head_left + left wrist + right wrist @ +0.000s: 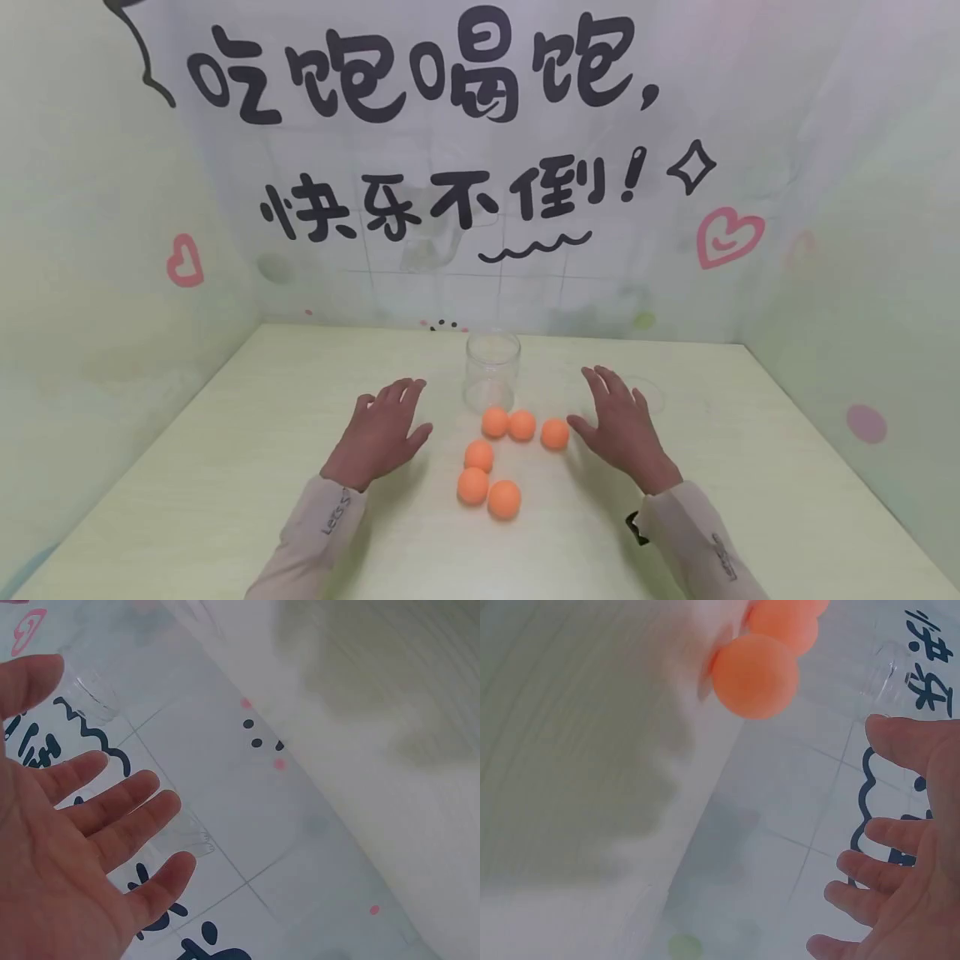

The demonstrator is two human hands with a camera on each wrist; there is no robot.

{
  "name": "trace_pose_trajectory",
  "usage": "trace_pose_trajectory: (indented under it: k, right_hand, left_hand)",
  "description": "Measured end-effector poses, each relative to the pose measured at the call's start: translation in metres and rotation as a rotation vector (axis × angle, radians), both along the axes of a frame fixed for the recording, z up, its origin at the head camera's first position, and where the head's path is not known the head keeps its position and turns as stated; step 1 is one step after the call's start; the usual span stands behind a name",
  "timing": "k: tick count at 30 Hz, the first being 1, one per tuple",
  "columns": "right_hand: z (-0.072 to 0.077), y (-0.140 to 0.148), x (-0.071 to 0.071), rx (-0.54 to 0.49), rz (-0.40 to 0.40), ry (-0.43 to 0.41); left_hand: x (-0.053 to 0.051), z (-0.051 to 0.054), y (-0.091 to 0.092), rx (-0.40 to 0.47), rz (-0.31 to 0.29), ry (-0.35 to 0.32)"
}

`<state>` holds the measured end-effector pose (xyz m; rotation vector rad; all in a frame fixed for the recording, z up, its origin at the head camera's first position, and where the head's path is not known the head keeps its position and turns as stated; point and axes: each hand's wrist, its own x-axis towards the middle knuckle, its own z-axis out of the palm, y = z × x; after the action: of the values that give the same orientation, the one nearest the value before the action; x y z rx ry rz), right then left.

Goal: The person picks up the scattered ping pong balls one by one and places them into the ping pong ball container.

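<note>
Balls (pixel 478 457) on pale table (pixel 570 558), lettered wall (pixel 525 296)

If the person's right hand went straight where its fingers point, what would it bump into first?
Probably the lettered back wall. In the head view, the line from the right hand passes right of the clear jar, with nothing visible before the wall, though depth is hard to judge.
</note>
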<state>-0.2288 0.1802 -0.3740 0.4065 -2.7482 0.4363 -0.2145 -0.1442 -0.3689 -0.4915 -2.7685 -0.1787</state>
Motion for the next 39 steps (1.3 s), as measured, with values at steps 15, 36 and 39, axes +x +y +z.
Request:
trace_pose_trajectory:
  k: [15, 36, 39]
  right_hand:
    - [0.012, -0.024, 0.027, -0.156, 0.140, -0.029]
    - [0.008, -0.048, 0.047, -0.125, 0.292, -0.115]
    - [0.006, -0.050, 0.049, -0.127, 0.321, -0.128]
  left_hand:
    - [0.022, 0.020, 0.013, 0.170, -0.077, -0.143]
    - [0.041, 0.017, 0.022, 0.101, -0.089, -0.084]
    - [0.042, 0.015, 0.023, 0.089, -0.090, -0.101]
